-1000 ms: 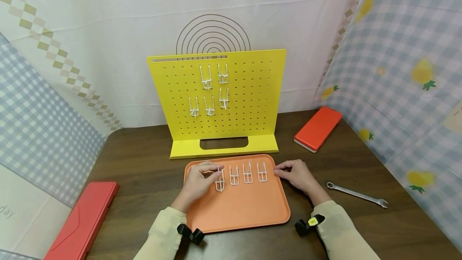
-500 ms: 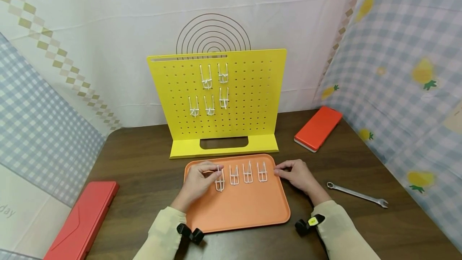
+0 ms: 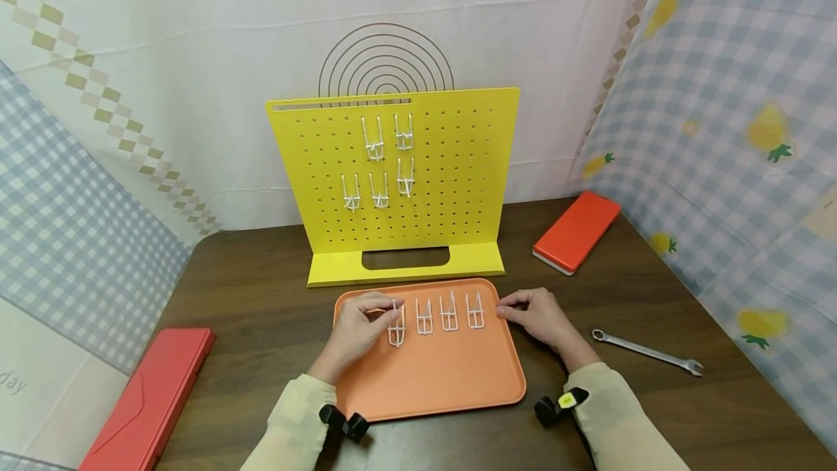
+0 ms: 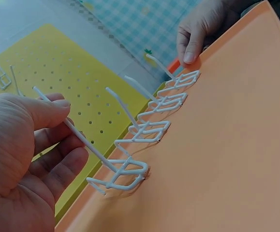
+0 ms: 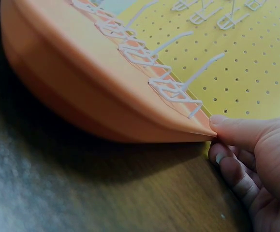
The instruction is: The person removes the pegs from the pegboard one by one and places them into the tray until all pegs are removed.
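My left hand point(image 3: 356, 324) pinches the upright prong of a white wire pegboard hook point(image 4: 125, 173) between thumb and forefinger. That hook's looped base lies over the orange tray point(image 3: 431, 384), at the left end of a row. Several more white hooks point(image 3: 449, 313) lie in this row along the tray's far side, prongs pointing up. At the tray's far right, my right hand point(image 3: 538, 317) grips the rim, thumb on top and fingers below, as the right wrist view shows. Behind the tray stands a yellow pegboard point(image 3: 451, 187) with several white hooks point(image 3: 380, 191) hung on it.
A red box point(image 3: 577, 233) lies at the back right of the dark wooden table point(image 3: 248, 325). The silver wrench point(image 3: 647, 352) is to the right of my right hand. On the left lies a red case point(image 3: 153, 391). Patterned cloth hangs behind and at both sides.
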Tool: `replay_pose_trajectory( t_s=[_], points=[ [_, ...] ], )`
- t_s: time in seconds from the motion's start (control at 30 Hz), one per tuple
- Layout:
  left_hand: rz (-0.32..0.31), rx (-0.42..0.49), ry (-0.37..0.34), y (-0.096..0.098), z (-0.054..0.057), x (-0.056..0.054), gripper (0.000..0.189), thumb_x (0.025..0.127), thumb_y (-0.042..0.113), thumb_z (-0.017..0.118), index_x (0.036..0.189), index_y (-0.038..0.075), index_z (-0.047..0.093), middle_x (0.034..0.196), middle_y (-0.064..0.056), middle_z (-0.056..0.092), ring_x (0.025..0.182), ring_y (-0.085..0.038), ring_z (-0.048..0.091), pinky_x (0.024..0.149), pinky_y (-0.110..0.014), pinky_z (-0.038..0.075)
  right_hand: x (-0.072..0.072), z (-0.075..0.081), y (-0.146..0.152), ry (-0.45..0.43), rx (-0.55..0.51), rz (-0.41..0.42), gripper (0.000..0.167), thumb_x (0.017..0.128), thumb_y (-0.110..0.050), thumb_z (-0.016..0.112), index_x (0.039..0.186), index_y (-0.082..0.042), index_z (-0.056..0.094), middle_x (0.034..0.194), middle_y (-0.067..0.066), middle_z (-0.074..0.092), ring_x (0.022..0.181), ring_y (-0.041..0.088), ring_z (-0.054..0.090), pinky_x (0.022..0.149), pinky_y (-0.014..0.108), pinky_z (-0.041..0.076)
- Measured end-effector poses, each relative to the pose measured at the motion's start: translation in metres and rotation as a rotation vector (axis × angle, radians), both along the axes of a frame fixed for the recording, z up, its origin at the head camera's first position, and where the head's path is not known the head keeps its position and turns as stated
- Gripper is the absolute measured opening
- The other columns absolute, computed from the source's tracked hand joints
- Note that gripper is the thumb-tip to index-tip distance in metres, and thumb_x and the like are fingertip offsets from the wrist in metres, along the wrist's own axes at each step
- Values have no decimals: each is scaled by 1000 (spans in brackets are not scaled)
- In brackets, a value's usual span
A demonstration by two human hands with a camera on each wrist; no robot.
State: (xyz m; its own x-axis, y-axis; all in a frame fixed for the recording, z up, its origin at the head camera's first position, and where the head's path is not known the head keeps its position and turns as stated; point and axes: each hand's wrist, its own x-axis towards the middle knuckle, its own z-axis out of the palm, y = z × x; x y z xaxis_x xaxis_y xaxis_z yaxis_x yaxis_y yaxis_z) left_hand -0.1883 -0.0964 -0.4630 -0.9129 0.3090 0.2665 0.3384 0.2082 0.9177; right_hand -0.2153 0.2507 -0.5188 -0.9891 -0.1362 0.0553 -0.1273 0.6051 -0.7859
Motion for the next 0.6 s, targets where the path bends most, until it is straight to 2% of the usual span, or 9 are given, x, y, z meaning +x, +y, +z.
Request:
replay_pose_trajectory(
  t_s=[0.6],
  points=[
    [5,-1,-6,0,4,2,16,89,-2,65,103,-4,73,103,-20,68,96,-33,65,79,-33,54,1,2,-1,-2,-1,10,15,82,-26,78,93,-16,78,90,-1,72,87,17,63,74,34,50]
  ],
)
